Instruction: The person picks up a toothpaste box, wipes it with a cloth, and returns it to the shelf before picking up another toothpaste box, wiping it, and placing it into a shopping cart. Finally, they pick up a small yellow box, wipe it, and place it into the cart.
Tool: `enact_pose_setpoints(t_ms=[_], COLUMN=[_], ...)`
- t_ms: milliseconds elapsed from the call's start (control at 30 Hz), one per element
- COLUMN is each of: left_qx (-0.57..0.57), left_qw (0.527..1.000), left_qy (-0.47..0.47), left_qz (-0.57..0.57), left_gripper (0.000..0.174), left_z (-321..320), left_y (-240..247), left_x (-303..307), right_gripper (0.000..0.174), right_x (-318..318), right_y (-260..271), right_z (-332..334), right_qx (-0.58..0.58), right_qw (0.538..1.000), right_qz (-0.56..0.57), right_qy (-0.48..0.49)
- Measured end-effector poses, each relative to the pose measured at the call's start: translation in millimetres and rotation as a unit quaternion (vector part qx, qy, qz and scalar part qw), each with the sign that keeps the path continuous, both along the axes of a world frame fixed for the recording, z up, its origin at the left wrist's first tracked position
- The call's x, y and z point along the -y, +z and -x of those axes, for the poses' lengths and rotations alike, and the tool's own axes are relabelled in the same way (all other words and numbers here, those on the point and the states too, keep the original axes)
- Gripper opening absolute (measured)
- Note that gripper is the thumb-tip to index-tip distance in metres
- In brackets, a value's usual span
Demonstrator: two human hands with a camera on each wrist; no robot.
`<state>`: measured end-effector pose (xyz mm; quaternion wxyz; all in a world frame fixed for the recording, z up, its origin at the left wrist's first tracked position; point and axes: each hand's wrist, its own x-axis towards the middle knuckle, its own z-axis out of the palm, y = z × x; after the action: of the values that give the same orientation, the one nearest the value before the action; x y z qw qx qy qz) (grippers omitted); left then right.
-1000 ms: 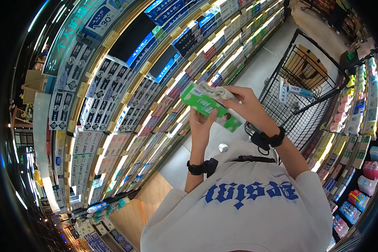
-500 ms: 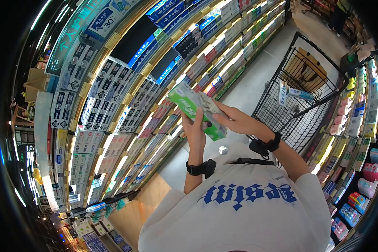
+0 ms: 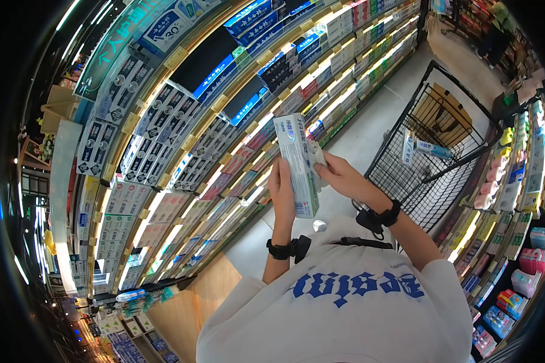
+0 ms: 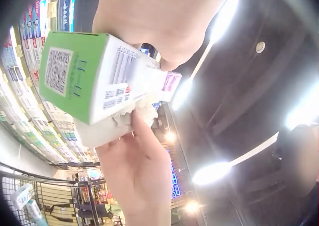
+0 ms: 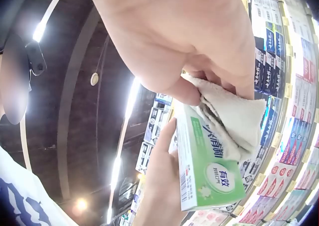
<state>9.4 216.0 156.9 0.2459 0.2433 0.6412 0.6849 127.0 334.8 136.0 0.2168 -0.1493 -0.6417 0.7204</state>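
"What are your hands doing?"

"My left hand [image 3: 280, 189] is gripping a green-and-white carton [image 3: 295, 166], and my right hand [image 3: 347, 181] is pinching a folded off-white cloth [image 3: 316, 162] against it."

"Where is the carton sitting?"

"I'm holding it tilted between my two hands, in front of my white shirt [image 3: 345, 302]. From the head view it's overlapping the shelves [image 3: 157, 151] of boxed goods and staying well apart from the black wire cart [image 3: 399, 158]."

"Are the wrist views adding anything?"

"Yes. The head view is mostly giving me a pale, printed side. The left wrist view is showing the green end with its QR code [image 4: 59, 72], and a barcode [image 4: 123, 69] on the white side. The right wrist view is facing the green front, where a round white badge [image 5: 220, 178] is showing and the cloth is covering part of the panel."

"And the cart?"

"The head view is taking in nearly all of it, with a brown slatted-looking item [image 3: 440, 115] and small packages [image 3: 427, 149] inside. The left wrist view is catching just part, low in one corner."
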Motion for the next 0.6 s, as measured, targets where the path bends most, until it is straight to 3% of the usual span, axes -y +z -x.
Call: enact_pose_setpoints(t_ms=[133,233,300,367,433,467,533,600], left_qx=[0.024,-0.046,-0.038,-0.021,-0.151,-0.004,0.039,0.098], left_qw=[0.999,0.997,0.999,0.999,0.988,0.999,0.998,0.994], left_qy=[-0.01,-0.032,-0.009,-0.017,-0.014,-0.042,-0.021,-0.002], left_qz=[0.034,0.053,-0.016,-0.044,0.03,-0.01,-0.044,-0.051], left_gripper=[0.045,0.041,0.041,0.037,0.042,0.053,0.054,0.054], left_z=[-3,0,-12,-19,-8,-5,-6,-3], left_y=[-4,-8,-5,0,-9,-5,2,-1], left_x=[3,0,-6,-10,-10,-7,-9,-5], right_gripper=[0.036,0.034,0.033,0.031,0.029,0.032,0.034,0.024], right_x=[-5,-4,-6,-4,-4,-5,-6,-3], right_y=[-1,10,10,12,17,21,16,-1], right_z=[-1,-5,-4,-1,-4,-6,-7,-3], right_qx=[0.009,-0.019,0.033,0.018,0.003,0.01,0.014,0.014], right_qw=[1.0,0.999,0.998,0.997,0.994,0.997,0.999,0.999], right_qz=[0.019,0.041,-0.041,-0.045,-0.058,-0.028,0.003,-0.001], right_qy=[-0.001,-0.022,-0.038,-0.065,-0.092,-0.066,-0.038,-0.037])
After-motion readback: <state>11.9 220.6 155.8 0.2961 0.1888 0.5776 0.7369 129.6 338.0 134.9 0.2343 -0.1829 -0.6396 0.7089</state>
